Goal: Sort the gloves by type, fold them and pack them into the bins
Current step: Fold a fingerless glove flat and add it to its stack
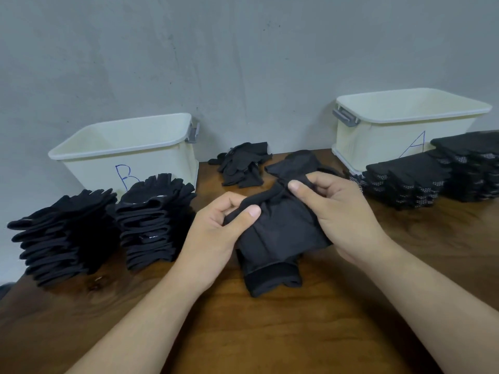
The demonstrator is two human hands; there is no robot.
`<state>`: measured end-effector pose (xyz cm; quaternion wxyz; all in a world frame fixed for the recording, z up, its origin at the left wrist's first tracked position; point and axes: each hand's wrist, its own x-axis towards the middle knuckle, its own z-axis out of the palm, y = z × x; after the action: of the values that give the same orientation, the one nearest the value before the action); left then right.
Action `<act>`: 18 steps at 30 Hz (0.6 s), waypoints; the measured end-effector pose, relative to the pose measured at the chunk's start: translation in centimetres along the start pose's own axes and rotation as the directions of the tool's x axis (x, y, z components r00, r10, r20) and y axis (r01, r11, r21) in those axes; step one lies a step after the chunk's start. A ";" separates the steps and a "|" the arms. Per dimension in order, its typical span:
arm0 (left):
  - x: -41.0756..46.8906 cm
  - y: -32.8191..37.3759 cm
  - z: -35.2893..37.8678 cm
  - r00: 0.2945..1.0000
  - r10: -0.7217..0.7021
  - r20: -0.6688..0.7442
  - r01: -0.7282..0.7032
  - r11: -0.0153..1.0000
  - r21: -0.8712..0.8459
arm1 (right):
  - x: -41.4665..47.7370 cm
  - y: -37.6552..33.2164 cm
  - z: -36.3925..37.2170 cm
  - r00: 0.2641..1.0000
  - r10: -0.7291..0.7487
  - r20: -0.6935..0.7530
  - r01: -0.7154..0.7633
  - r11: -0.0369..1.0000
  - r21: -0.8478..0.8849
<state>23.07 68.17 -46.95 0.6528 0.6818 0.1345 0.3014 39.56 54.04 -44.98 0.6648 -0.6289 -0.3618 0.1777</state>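
While both bins [129, 147] look empty, folded stacks [151, 220] flank them; left hand [216, 233] and right hand [343, 211] each grip a black glove [278, 233]; loose pile [243, 166] remains.

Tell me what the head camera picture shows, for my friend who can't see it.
Two bare hands, left hand and right hand, hold a black glove above a wooden table. Stacks of black gloves sit before bin B on the left; dotted gloves sit before bin A on the right.
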 end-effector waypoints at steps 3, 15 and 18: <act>0.1 0.3 0.1 0.999 -0.023 -0.043 0.023 1.000 -0.006 | 0.4 0.2 -0.3 0.996 -0.023 -0.087 0.021 1.000 -0.021; -0.8 1.6 1.3 0.968 -0.217 0.126 0.245 0.922 -0.299 | 0.1 -0.1 0.2 0.984 0.078 -0.162 -0.053 0.987 0.154; -0.5 1.4 1.3 0.991 -0.123 -0.051 0.105 0.956 -0.275 | 0.2 -0.1 -0.1 0.990 0.057 -0.126 -0.043 0.993 0.112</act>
<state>23.20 66.69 -45.68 0.7517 0.5663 0.1526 0.3017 39.75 54.12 -44.79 0.7155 -0.6108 -0.2919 0.1727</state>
